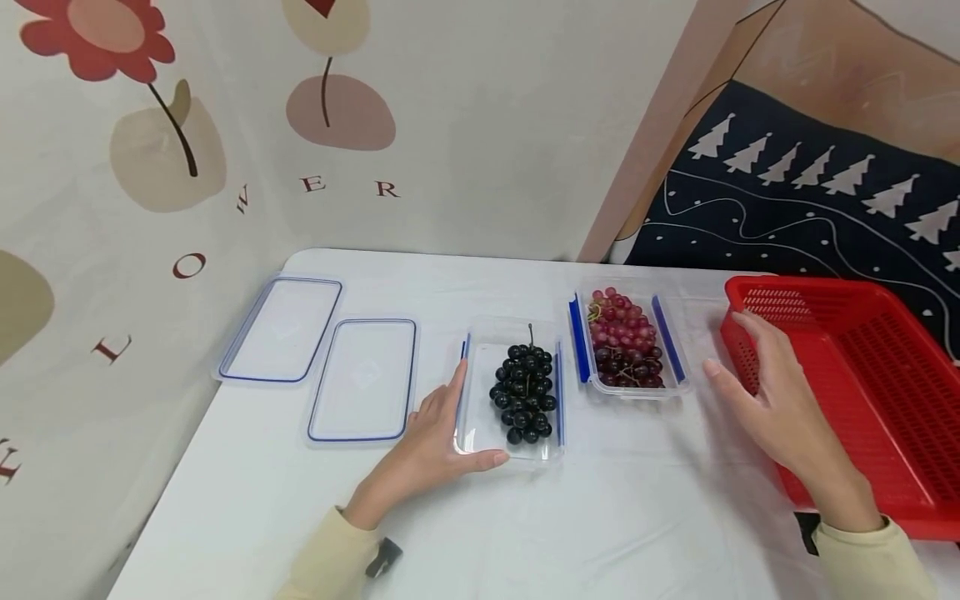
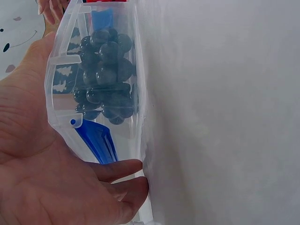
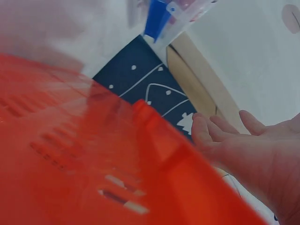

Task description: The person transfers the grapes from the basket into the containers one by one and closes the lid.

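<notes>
A bunch of black grapes [image 1: 522,392] lies in a clear plastic food container [image 1: 478,421] with blue side latches hanging open. My left hand [image 1: 430,443] holds this container at its near left corner, fingers along the left side and thumb across the near wall. In the left wrist view, curled fingertips [image 2: 131,171] touch the container's side low down. My right hand [image 1: 783,408] holds nothing; it hovers with spread fingers by the left rim of a red plastic basket [image 1: 847,367]. That basket's red wall fills much of the right wrist view.
A second clear container [image 1: 637,393], right of the first, holds red grapes [image 1: 621,321] at the back and darker grapes [image 1: 628,368] in front. Two blue-edged clear lids [image 1: 365,379] lie flat on the left of the white tablecloth [image 1: 600,517]. A printed curtain stands behind.
</notes>
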Demonstrator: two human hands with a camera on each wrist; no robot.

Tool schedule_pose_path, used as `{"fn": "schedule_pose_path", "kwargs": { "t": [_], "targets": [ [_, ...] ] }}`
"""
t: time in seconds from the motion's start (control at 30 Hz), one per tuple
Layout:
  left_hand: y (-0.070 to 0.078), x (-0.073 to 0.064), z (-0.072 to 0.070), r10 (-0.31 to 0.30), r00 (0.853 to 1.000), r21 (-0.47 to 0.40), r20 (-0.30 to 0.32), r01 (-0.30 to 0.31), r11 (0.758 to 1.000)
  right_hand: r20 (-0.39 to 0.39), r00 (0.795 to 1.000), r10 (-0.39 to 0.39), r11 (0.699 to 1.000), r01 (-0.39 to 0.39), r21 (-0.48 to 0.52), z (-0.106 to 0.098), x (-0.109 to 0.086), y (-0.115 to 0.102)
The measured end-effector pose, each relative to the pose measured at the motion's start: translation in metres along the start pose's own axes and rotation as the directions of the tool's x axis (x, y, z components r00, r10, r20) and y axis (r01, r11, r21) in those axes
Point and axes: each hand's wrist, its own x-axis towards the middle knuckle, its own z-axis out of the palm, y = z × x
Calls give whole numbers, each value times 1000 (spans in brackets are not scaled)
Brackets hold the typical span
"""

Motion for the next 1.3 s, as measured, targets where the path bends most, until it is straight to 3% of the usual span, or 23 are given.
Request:
{"fn": "schedule_pose_path", "kwargs": {
  "t": [0.43,0.67,1.13,1.3],
  "targets": [
    [0,0,1,-2,1000,1,-4,2,1000,-40,996,81,996,-82,-35,-12,-12,26],
    [-1,0,1,-5,1000,2,-2,5,1000,-47,993,107,994,-108,-23,-14,-18,39],
    [-1,2,1,-3,1000,5,-9,3,1000,-35,973,230,973,-229,28,-20,-20,60],
    [-2,2,2,-7,1000,5,-8,7,1000,-29,975,221,975,-221,1,-23,-21,68]
  ]
}}
